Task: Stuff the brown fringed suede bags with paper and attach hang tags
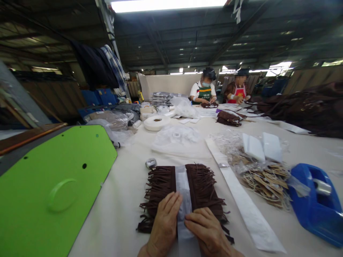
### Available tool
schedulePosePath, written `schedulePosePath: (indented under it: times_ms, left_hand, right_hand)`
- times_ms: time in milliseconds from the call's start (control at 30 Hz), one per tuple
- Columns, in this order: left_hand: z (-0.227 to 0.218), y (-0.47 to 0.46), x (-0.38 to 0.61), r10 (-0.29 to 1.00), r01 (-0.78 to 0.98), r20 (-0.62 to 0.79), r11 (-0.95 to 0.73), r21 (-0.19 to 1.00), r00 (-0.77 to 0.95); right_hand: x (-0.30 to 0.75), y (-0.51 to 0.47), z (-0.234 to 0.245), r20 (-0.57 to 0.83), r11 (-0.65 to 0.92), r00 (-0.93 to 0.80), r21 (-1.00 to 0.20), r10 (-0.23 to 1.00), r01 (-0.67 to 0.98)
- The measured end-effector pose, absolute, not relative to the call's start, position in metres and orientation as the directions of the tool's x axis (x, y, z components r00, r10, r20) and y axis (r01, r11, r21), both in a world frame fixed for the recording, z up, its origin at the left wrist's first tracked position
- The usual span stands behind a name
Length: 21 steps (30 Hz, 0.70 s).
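Note:
A dark brown fringed piece [160, 182] lies on the white table in front of me, its fringes spreading to both sides. A translucent whitish strip [183, 185] runs lengthwise down its middle. My left hand [166, 217] rests on the brown piece at the strip's left edge, fingers stretched out and close together. On the right, my right hand [205, 226] has bent fingers and pinches the strip's right edge; the thumb is hidden. Just beyond the fringed piece's top left corner sits a small roll of clear tape [150, 163].
A long white strip [241, 192] lies to the right, near paper tags with cords [268, 182] and a blue tape dispenser [316, 203]. A green panel [59, 189] stands left. Clear plastic bags [177, 137] and a white roll [157, 122] lie ahead. Two people [205, 89] work at the far end.

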<state>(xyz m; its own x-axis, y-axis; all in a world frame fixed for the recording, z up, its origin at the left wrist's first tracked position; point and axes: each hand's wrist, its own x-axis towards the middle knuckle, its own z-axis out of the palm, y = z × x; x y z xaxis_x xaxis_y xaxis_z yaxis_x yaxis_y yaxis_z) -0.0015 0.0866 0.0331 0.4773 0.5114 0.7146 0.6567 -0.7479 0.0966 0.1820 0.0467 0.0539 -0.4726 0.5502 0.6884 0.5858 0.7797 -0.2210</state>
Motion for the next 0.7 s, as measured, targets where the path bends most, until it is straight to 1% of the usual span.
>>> schedulePosePath:
  times_ms: [100, 200, 267, 367, 500, 567, 700]
  left_hand:
    - [0.037, 0.088, -0.006, 0.452, 0.579, 0.708, -0.812, 0.073, 0.543]
    - [0.047, 0.085, -0.009, 0.453, 0.532, 0.675, -0.840, 0.104, 0.583]
    - [0.055, 0.080, -0.009, 0.454, 0.495, 0.629, -0.860, 0.125, 0.631]
    - [0.064, 0.076, -0.009, 0.449, 0.427, 0.548, -0.887, 0.178, 0.705]
    - [0.066, 0.077, -0.009, 0.481, 0.400, 0.490, -0.877, 0.267, 0.727]
    - [0.064, 0.078, -0.010, 0.475, 0.397, 0.475, -0.880, 0.261, 0.741]
    - [0.060, 0.078, -0.011, 0.437, 0.394, 0.498, -0.898, 0.196, 0.749]
  right_hand:
    - [0.182, 0.046, 0.055, 0.690, 0.787, -0.483, -0.206, 0.538, 0.582]
    - [0.182, 0.045, 0.054, 0.681, 0.789, -0.499, -0.192, 0.535, 0.584]
    - [0.182, 0.043, 0.054, 0.659, 0.784, -0.512, -0.197, 0.551, 0.589]
    - [0.183, 0.039, 0.054, 0.634, 0.773, -0.517, -0.214, 0.575, 0.597]
    - [0.186, 0.035, 0.053, 0.615, 0.781, -0.543, -0.202, 0.571, 0.591]
    - [0.189, 0.032, 0.052, 0.599, 0.786, -0.564, -0.193, 0.569, 0.588]
    - [0.195, 0.025, 0.050, 0.537, 0.780, -0.607, -0.172, 0.586, 0.601]
